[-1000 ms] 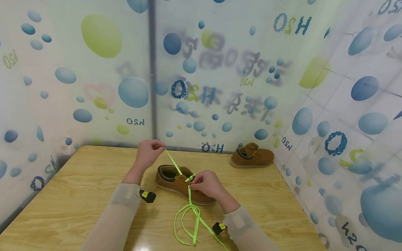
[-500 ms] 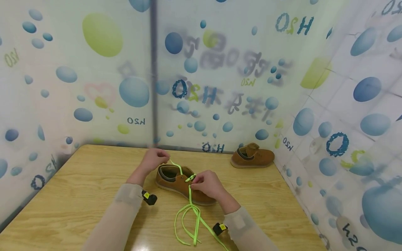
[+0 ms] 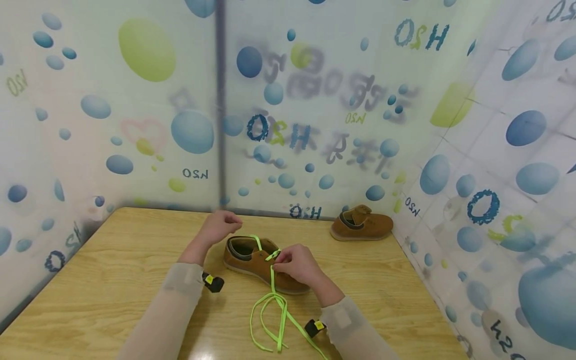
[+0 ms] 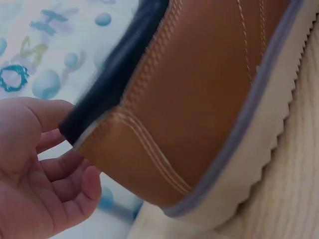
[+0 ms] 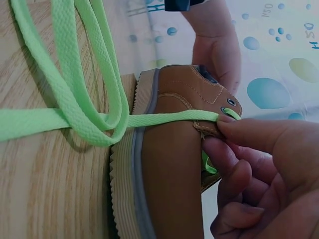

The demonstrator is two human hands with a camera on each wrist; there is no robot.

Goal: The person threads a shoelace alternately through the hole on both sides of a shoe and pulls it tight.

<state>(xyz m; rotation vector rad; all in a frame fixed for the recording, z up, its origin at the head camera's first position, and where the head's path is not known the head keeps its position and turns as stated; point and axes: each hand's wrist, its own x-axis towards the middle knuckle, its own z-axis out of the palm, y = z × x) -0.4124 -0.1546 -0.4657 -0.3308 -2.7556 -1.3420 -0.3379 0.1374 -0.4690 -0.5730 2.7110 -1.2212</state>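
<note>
A brown low shoe (image 3: pixel 246 265) stands on the wooden table, its toe to the right. A bright green shoelace (image 5: pixel 169 117) runs through its upper eyelets and trails over the side onto the table. With thumb and forefinger, my right hand (image 3: pixel 299 264) pinches the lace against the edge of the eyelet flap (image 5: pixel 208 130). Behind the heel is my left hand (image 3: pixel 218 228), above the shoe's collar, with loosely bent fingers and no lace visible between them. In the left wrist view the heel (image 4: pixel 164 119) covers some of that hand's fingertips. A short lace end lies across the shoe opening.
A second brown shoe (image 3: pixel 362 226), no lace visible in it, stands at the table's back right corner. Loops of lace (image 3: pixel 280 320) lie on the table (image 3: pixel 112 280) in front of the first shoe. Patterned curtains (image 3: pixel 288 100) rise behind and beside the table.
My left hand came down toward the shoe and let go of the lace, which was taut and now droops onto the opening. My right hand stays in place.
</note>
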